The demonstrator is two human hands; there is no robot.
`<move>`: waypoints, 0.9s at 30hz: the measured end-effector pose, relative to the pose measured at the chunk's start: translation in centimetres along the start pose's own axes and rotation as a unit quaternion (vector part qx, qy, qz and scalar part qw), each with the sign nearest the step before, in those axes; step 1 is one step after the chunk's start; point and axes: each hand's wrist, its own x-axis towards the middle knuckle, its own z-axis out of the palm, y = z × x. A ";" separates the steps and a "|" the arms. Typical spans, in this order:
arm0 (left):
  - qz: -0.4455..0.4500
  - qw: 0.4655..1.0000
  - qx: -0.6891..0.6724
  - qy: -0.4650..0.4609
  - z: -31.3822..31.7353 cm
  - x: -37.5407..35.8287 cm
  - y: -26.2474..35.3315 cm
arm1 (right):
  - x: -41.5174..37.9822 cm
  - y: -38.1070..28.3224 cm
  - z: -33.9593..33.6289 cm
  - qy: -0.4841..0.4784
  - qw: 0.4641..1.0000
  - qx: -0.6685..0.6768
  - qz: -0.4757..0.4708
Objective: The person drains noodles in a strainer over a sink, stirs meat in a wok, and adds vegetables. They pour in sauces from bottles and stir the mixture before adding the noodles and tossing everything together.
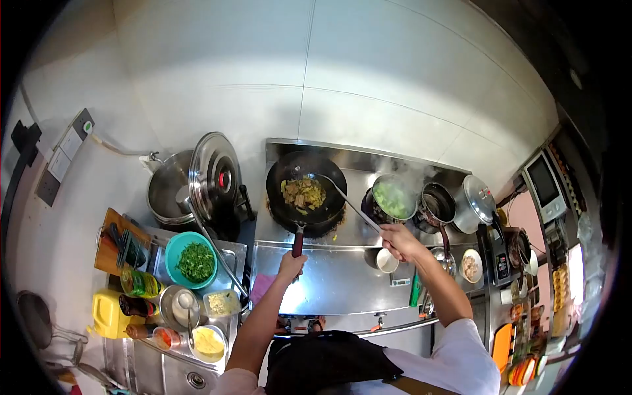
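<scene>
My left hand [291, 266] is closed round the dark red handle [298, 243] of a black wok [282, 209] on the stove. Yellow-green pieces of food with brown chunks [301, 193] lie in the wok. My right hand [400, 241] grips the long metal handle of a ladle [355, 207], whose head reaches into the wok by the food. Right of the ladle, steam rises from a pot of pale green vegetables [393, 199]. Just below my right hand, a white cup [386, 261] stands on the steel counter [329, 280].
A teal bowl of chopped greens [195, 261], seasoning containers and a yellow jug [108, 315] stand at the left. Behind them are a large steel pot [164, 204] and lid [214, 168]. A dark saucepan [438, 203] and covered pot [465, 212] are at the right.
</scene>
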 end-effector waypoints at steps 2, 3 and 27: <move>-0.017 1.000 0.006 0.007 0.4 -0.2 0.4 | -2.5 0.5 0.6 0.006 1.000 0.020 0.007; -0.008 1.000 0.006 0.018 0.6 -0.3 0.5 | -3.6 0.8 1.0 0.019 0.999 0.037 0.030; -0.013 0.997 0.065 0.040 1.9 0.7 -1.3 | 0.4 -3.0 0.4 -0.115 0.986 -0.072 0.093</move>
